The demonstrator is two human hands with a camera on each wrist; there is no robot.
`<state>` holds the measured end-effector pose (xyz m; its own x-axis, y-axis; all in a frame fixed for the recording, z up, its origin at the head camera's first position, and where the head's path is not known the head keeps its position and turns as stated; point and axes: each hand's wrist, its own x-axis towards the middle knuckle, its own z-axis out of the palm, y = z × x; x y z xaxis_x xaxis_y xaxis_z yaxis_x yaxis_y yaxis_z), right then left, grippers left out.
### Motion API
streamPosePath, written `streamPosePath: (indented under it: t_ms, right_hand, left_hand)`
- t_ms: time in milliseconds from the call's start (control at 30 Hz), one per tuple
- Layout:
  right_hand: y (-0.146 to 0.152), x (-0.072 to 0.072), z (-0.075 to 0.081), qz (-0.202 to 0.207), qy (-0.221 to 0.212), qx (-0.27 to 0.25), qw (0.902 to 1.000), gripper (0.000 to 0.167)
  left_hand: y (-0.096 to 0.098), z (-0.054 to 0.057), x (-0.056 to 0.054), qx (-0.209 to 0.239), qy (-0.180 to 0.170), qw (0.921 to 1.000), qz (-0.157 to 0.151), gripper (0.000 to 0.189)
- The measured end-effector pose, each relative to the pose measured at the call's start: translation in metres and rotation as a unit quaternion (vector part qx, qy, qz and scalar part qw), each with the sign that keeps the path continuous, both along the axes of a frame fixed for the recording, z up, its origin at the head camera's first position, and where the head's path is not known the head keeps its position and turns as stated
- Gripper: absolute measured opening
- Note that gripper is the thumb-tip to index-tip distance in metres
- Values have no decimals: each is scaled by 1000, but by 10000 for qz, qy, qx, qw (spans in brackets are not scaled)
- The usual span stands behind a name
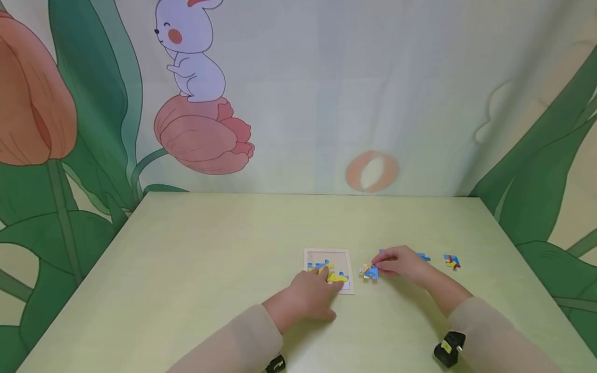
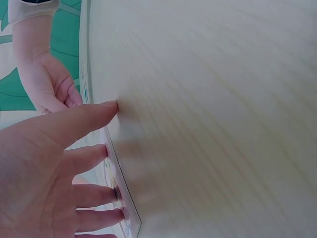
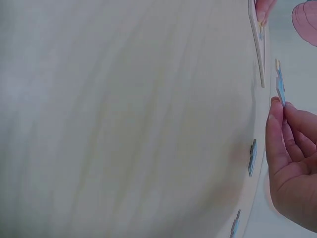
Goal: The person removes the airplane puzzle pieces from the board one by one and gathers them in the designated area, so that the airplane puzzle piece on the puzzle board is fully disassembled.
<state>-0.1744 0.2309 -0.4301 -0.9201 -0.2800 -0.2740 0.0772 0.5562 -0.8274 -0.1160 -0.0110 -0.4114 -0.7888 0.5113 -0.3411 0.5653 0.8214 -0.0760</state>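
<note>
While the surface (image 1: 186, 248) carries a partly filled puzzle frame (image 1: 326, 250), the left hand (image 1: 313, 294) rests spread fingers on it. Just beside the frame, the right hand (image 1: 402, 263) pinches a raised piece (image 1: 370, 273); fitting seems underway, calling next for careful alignment.

- A nursery-like setting; whether home, classroom or studio, I cannot tell.
- Upper left: a cartoon rabbit (image 1: 199, 77) sitting on a pink flower (image 1: 198, 135), pictured on a pale backdrop (image 1: 289, 93).
- Left and right edges: large drawn leaves (image 1: 534, 197).
- Lower half: a plain pale table (image 1: 196, 248) with jigsaw pieces (image 1: 451, 261).
</note>
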Motion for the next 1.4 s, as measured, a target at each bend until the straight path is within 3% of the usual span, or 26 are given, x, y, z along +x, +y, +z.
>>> streamPosePath:
  t_ms: [467, 767, 1400]
  right_hand:
    - [26, 10, 4, 97, 118, -32, 9999, 21]
    - [43, 13, 5, -76, 49, 48, 9999, 23]
    - [82, 21, 0, -246, 154, 578, 9979, 25]
  left_hand:
    - [0, 2, 1, -43, 8, 10000, 43, 69]
    - [-3, 2, 2, -17, 26, 10000, 17, 68]
    - [-4, -1, 1, 37, -1, 10000, 22, 69]
